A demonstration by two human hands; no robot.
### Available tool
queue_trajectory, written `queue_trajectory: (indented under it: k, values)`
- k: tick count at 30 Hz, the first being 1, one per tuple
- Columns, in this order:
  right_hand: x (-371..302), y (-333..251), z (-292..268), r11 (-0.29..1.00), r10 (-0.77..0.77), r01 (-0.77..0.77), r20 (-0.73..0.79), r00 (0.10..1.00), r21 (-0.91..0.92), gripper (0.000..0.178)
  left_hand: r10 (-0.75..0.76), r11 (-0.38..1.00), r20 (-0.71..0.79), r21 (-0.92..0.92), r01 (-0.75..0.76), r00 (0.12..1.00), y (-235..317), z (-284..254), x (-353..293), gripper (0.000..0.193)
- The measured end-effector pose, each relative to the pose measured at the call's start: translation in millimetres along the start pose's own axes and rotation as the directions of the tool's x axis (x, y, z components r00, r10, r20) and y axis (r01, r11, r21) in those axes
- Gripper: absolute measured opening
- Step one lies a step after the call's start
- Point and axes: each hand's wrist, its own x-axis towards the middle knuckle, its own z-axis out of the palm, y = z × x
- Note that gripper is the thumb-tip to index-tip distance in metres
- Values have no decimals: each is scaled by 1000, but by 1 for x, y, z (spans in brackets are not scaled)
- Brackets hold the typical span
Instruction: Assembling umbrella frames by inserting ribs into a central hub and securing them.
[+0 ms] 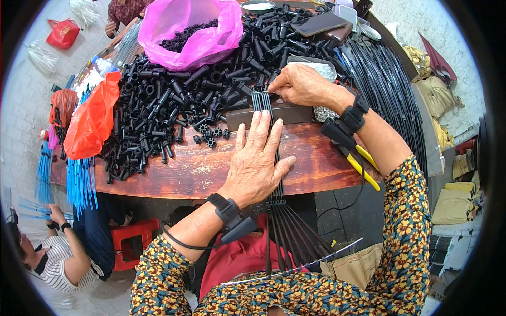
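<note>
A row of thin black rods (275, 190), like umbrella ribs, crosses the table edge and fans out over my lap. A thin white strip (337, 253) lies across the fanned ends. My left hand (255, 160) rests flat over the rods, fingers stretched out. At their far tips (260, 97), beside a dark bar (295, 112), my right hand (305, 87) is closed in a pinch; what its fingertips hold is too small to make out. Black tubular plastic parts (158, 102) are heaped just beyond, with several short notched ones (211, 142) near the bar.
Pliers (363, 168) with yellow handles lie right of the bar. A pink bag (158, 50) of small black parts, a phone (319, 24) and black rod bundles (387, 84) occupy the far table. Co-workers sit left, one (63, 258) holding blue rods beside a red stool (134, 239).
</note>
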Motion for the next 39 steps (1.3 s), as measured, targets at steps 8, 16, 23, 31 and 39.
queue_trajectory:
  k: [8,16,23,31,39]
  values:
    - [-2,5,4,963,-207,194,-52,977,-188,42,3,1000,1,-8,-3,1000,1,0,1,73]
    - [-4,2,1,922,-193,202,61,979,-329,48,-5,999,9,43,4,1000,3,-2,1,72]
    - [-4,3,1,884,-227,236,70,971,-404,49,-9,1000,-8,17,9,1000,3,-1,1,73]
    - [-5,-2,-2,879,-248,247,52,967,-408,48,0,1000,-26,13,1,1000,2,-2,1,73]
    - [0,10,7,929,-257,240,-23,966,-283,42,0,1000,-29,-1,0,1000,1,-1,1,72]
